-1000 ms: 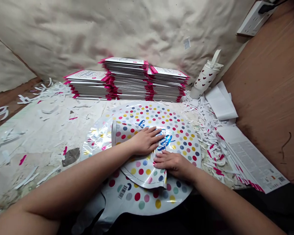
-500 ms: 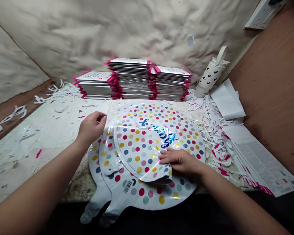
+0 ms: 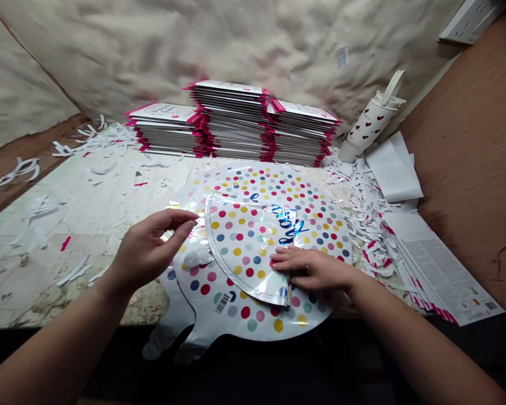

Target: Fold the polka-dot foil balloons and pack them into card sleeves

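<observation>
Here comes the left hand (image 3: 149, 247), swung inward and lower since the earlier frame, now just beside the curved edge of the folded foil piece (image 3: 244, 242); the right hand (image 3: 310, 269) stays planted on it. Biggest first: the scuffed, pale table (image 3: 105, 197) spreads beyond the left hand. Under both hands lie the flat dotted foil rounds (image 3: 320, 219), slick and glossy, their silvery tails (image 3: 162, 337) drooping off the near edge, between the forearms. Ahead of the hands, neat stacks of pink-edged packets (image 3: 236, 124).

Then the key piece: the folded one sits between the hands, roughly a quarter-disc, its longest span slanting from ahead of the left fingertips towards the near side of the right hand. Its straight edge is under the right hand, which is nearer, in fact touching; the palm is down, fingers spread, gripping nothing. The left thumb and fingertips almost meet; whether they pinch any film, I can't tell.

Beyond the right hand: smooth printed cards (image 3: 442, 270), a heart-dotted tumbler (image 3: 367, 125), curly paper shreds (image 3: 358, 208). Smallest, a barcode (image 3: 222, 304) nearer the body, between the hands.
</observation>
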A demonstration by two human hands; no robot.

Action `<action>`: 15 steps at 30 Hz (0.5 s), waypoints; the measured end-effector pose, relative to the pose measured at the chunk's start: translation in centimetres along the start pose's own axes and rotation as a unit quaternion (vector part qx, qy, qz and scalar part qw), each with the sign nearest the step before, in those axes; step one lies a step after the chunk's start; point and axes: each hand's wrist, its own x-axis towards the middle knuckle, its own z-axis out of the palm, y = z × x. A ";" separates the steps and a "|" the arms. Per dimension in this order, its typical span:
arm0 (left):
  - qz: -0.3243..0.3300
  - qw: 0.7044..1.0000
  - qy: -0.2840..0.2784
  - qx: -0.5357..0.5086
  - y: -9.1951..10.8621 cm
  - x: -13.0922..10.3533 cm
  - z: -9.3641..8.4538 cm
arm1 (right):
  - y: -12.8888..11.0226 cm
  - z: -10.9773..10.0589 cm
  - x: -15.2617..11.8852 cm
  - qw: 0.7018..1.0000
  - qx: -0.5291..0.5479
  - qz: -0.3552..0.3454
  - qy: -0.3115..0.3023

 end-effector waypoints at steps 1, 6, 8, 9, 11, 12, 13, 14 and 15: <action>0.016 1.000 -0.009 -0.004 0.5 -0.2 0.0 | 0.1 0.2 0.0 1.000 -0.001 0.001 0.014; 0.172 0.962 -0.211 -0.017 3.5 -0.8 1.7 | -0.1 0.1 0.9 0.965 0.079 0.070 0.241; 0.246 0.909 -0.337 0.018 4.0 -0.1 3.9 | -0.8 -1.1 1.7 0.927 0.093 0.084 0.353; 0.273 0.886 -0.370 0.054 3.8 0.5 5.3 | -1.3 -1.9 2.2 0.913 0.088 0.076 0.391; 0.292 0.876 -0.353 0.151 2.8 2.2 8.0 | -2.2 -3.6 2.9 0.895 0.070 0.045 0.438; 0.284 0.880 -0.337 0.179 2.1 3.2 9.1 | -2.6 -4.4 3.1 0.887 0.059 0.029 0.457; 0.276 0.884 -0.319 0.200 1.3 4.1 9.9 | -2.9 -5.0 3.2 0.879 0.049 0.015 0.474; 0.265 0.891 -0.303 0.213 0.5 4.9 10.4 | -3.1 -5.5 3.1 0.872 0.041 0.002 0.488; 0.254 0.898 -0.284 0.221 -0.2 5.5 10.7 | -3.1 -5.8 3.0 0.866 0.037 -0.010 0.499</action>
